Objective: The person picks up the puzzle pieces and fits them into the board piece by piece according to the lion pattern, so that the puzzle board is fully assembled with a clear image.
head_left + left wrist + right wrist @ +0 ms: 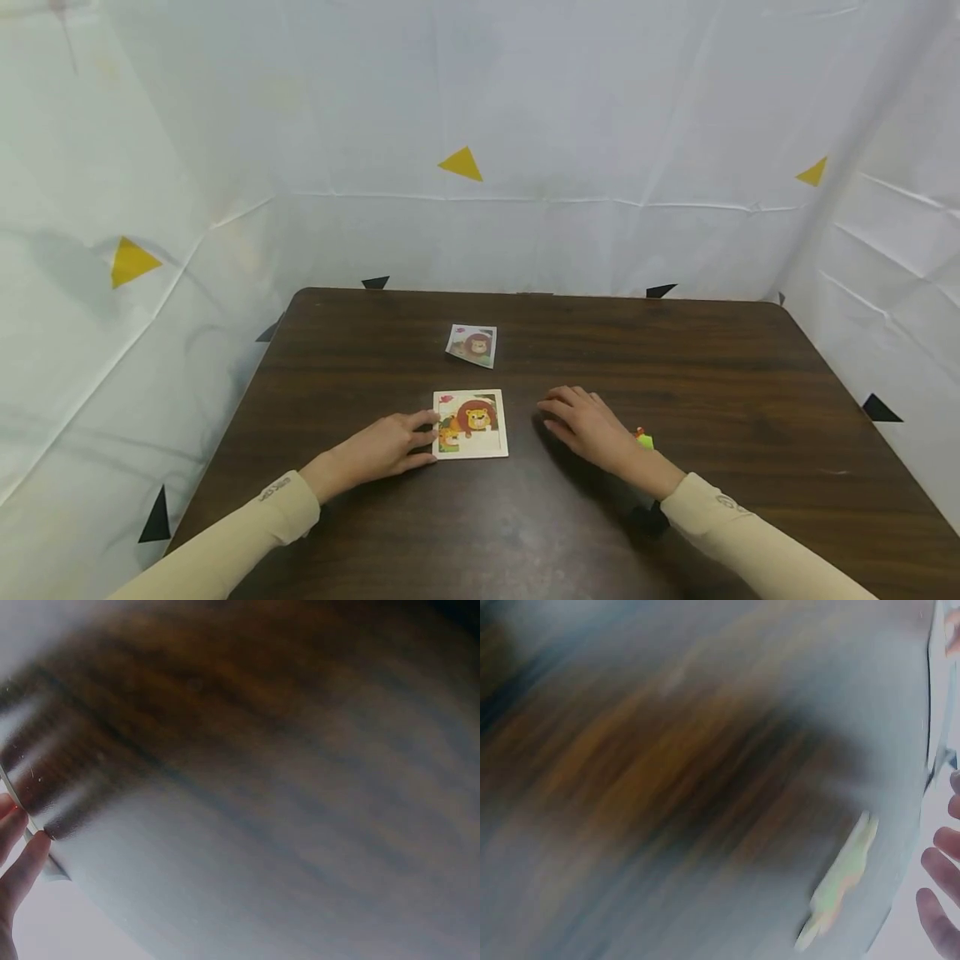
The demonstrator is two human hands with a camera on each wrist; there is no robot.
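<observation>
A square jigsaw puzzle board (pixel 480 450) with a lion picture lies on the table, part of its lower right showing pale, bare backing. My left hand (pixel 386 446) rests at its left edge, fingers extended and touching the border; in the left wrist view the fingertips (pixel 41 838) meet that edge. To the right of the board my right hand (pixel 588 425) is over the table with nothing in its loosely bent fingers. A green and orange puzzle piece (pixel 646 440) shows partly behind the right wrist; the right wrist view gives the pale green piece (pixel 844 877) whole but blurred.
Beyond the board lies a small printed lion picture card (pixel 472 343), one corner curling up. The dark wooden table (pixel 360 350) is bordered by white hanging sheets (pixel 540 125) at the back and sides. A small dark object (pixel 649 520) sits below the right wrist.
</observation>
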